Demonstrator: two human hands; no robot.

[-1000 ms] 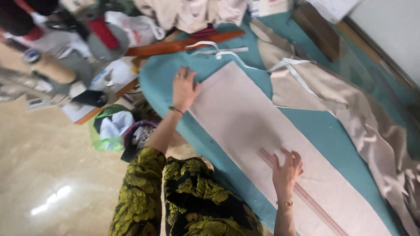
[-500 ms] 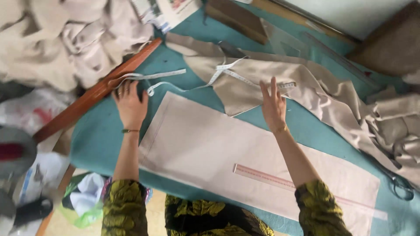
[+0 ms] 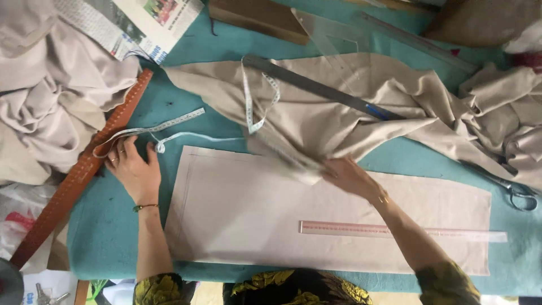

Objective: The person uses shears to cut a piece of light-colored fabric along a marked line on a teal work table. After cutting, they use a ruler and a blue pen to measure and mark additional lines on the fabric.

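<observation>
The flat cloth panel (image 3: 248, 209) is lying on the teal table (image 3: 113, 237) in front of me, with the clear ruler (image 3: 395, 230) resting on it. My right hand (image 3: 350, 176) is lying open on its upper edge, touching the crumpled cloth (image 3: 339, 113). My left hand (image 3: 134, 169) is pressing flat beside the panel, fingers apart, touching the tape measure (image 3: 164, 129) near the brown wooden ruler (image 3: 79, 175).

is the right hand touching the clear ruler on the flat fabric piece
Apart. The head view shows the right hand up at the crumpled cloth's edge, bare fabric between it and the clear ruler.
</observation>
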